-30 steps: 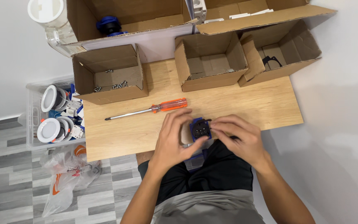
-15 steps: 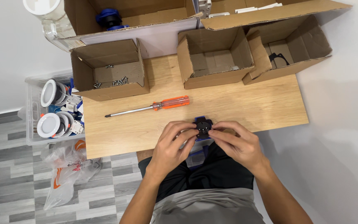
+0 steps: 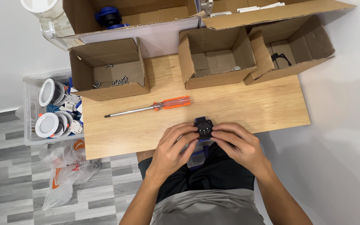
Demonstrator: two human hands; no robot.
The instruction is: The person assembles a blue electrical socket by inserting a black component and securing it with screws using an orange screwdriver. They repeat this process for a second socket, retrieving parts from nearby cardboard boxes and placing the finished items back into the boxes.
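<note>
Pale wood filled the middle of the frame, a small table (image 3: pixel 267 104) set against a white wall, and at its near edge, lower centre, you held a small black and blue part (image 3: pixel 203 128) between both hands. Your left hand (image 3: pixel 172 150) closed on it from the left with the fingers curled round its side. Your right hand (image 3: pixel 237 145) did the same from the right, fingertips pinching its rim. What exactly the part was I could not make out; it was small and half hidden by your fingers.

Just above the part lay an orange-handled screwdriver (image 3: pixel 155 108), its tip pointing left, untouched. Beyond it, across the upper half of the frame, stood three open cardboard boxes: the left box (image 3: pixel 109 71) with loose screws (image 3: pixel 111 81) on its floor, the middle box (image 3: pixel 217 58) nearly bare, the right box (image 3: pixel 290 50) with a black ring-like piece inside. At the left edge, off the table, sat a clear bin (image 3: pixel 32 108) of round white fittings, with crumpled plastic bags (image 3: pixel 67 171) on the grey floor beneath.

You had the part right at the table's lip, partly over your lap. I judge that a slip of either pinch would have dropped it, or any small piece coming free from it, onto your legs or the floor rather than the wood.
</note>
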